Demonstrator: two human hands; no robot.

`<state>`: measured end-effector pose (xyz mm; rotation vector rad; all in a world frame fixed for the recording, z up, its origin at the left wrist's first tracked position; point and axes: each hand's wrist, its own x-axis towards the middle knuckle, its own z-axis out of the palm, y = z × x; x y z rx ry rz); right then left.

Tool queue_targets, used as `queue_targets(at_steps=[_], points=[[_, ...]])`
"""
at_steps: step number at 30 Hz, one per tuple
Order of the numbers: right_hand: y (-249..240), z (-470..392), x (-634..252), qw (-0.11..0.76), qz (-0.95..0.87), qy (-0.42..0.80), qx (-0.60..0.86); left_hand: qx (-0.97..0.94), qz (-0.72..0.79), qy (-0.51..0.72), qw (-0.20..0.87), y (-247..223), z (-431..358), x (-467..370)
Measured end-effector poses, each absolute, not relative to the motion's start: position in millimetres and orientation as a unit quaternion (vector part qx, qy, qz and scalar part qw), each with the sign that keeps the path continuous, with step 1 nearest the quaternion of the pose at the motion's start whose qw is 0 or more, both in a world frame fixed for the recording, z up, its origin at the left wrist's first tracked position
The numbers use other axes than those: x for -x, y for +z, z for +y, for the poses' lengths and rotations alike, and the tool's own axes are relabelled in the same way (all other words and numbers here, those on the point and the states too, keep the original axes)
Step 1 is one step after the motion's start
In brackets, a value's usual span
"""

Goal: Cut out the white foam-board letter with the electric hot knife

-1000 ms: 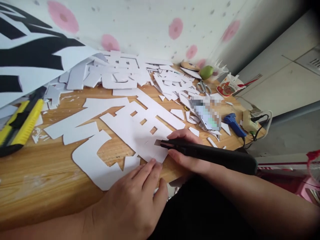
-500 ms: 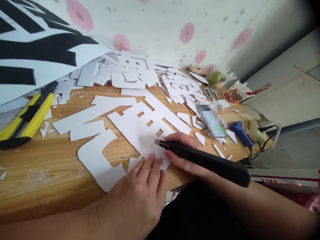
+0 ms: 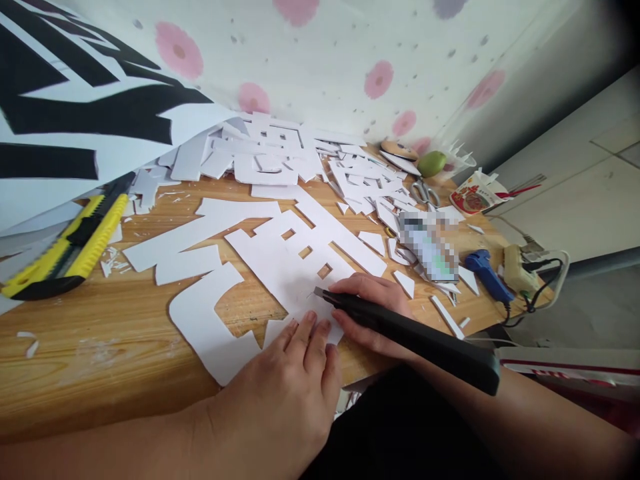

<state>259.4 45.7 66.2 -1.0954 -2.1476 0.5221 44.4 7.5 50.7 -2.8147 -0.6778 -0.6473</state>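
My right hand is closed around a black utility knife. Its blade tip touches a white foam board cutout just below a row of small square holes, where a short slit shows. Pressing flat on the lower end of that cutout is my left hand, its fingers stretched out and holding nothing. To the left lie more white cutouts, among them a curved piece and a long branched piece.
A yellow and black box cutter lies at the left beside a black-and-white patterned sheet. White scraps pile up along the wall. Toward the right are a phone, scissors, a blue glue gun, a power strip and a paper cup.
The whole view has shifted slightly, so things sit a little lower and to the right. The blade stays at nearly the same spot on the board, and both hands keep their hold.
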Motion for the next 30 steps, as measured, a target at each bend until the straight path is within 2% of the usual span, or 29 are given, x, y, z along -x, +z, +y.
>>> queue_targets(at_steps=[12, 15, 18, 20, 24, 27, 30], points=[[75, 41, -271, 0.280, -0.847, 0.200, 0.404, 0.943, -0.238, -0.217, 0.079, 47, 7, -45], [79, 35, -273, 0.275, -0.847, 0.216, 0.400, 0.949, -0.220, -0.204, 0.096, 43, 9, -42], [81, 27, -273, 0.263, -0.844, 0.221, 0.413, 0.934, -0.218, -0.251, 0.131, 28, 15, -41], [77, 24, -272, 0.277, -0.823, 0.208, 0.450, 0.901, -0.201, -0.346, 0.166, 16, 25, -41], [76, 30, -271, 0.349, -0.788, 0.146, 0.486, 0.889, -0.176, -0.372, 0.199, 14, 39, -47], [83, 43, -270, 0.321, -0.820, 0.139, 0.452, 0.897, -0.184, -0.375, 0.144, 35, 39, -49], [86, 56, -267, 0.226, -0.863, 0.079, 0.445, 0.887, -0.261, -0.376, 0.053, 65, 45, -30]])
